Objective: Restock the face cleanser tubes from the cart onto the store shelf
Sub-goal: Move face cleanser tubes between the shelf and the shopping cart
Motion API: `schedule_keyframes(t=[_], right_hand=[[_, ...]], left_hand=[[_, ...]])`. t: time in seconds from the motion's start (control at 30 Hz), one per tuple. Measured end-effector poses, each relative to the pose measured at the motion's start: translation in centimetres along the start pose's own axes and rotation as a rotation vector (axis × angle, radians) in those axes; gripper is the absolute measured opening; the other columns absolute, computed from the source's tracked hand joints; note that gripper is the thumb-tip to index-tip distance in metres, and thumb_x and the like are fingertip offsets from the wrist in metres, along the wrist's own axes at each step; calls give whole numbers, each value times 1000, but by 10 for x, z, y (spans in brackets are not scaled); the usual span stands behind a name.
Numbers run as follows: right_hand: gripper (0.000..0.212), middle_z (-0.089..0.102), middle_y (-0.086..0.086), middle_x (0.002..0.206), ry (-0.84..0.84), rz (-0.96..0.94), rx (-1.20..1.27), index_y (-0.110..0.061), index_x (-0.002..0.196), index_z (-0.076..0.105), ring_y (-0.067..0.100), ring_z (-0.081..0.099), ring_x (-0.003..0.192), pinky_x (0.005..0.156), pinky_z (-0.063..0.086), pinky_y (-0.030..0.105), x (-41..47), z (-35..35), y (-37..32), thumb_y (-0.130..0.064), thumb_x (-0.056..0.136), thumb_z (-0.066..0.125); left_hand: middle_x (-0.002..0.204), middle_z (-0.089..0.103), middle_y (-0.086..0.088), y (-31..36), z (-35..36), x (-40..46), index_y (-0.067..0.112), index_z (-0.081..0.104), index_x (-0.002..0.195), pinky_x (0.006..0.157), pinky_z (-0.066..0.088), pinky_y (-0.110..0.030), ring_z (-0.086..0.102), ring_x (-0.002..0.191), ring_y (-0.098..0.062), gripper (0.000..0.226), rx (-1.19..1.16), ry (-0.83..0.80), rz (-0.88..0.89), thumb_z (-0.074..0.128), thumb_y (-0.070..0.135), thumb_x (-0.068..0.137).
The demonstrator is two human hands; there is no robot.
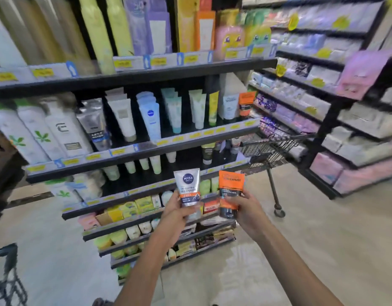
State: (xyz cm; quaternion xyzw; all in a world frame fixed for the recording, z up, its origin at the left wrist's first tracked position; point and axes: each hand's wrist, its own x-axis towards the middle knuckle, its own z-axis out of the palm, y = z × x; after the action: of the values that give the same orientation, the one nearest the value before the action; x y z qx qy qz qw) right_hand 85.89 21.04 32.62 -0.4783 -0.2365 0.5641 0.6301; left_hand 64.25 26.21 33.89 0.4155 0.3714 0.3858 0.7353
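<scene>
Here each hand grips one tube upright before the shelf, labels readable for matching: left hand the white tube, right hand the orange tube

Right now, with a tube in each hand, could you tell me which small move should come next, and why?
Probably lift the right hand with its orange and black cleanser tube toward the matching orange tube on the shelf, at the right end of the middle shelf. The left hand holds a white and silver Nivea tube, and I cannot pick out its match.
</scene>
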Motion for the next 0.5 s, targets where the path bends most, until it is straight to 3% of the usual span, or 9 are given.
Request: schedule_keyframes(t=[0.13,0.27,0.5], right_hand=[[47,69,26,118,28,-37,-35,-4,129,60,39,68,102,81,59,49,32,-24,-40,15,86,62],[46,69,24,121,11,-94,-109,-10,127,63,37,68,102,86,55,50,72,-45,-92,12,86,67],[43,74,15,119,-1,-303,-329,-11,122,66,44,71,106,93,56,55,151,-63,-193,5,84,76]], left_hand=[[119,72,-17,3,36,47,10,54,133,104,51,-46,72,107,-33,63,-19,-23,13,68,-20,79],[118,72,-15,6,63,90,8,53,135,89,58,-38,71,109,-35,61,-15,-38,19,68,-18,81],[125,70,-17,6,96,144,13,55,133,102,51,-43,68,115,-36,61,15,-19,35,76,-8,79]])
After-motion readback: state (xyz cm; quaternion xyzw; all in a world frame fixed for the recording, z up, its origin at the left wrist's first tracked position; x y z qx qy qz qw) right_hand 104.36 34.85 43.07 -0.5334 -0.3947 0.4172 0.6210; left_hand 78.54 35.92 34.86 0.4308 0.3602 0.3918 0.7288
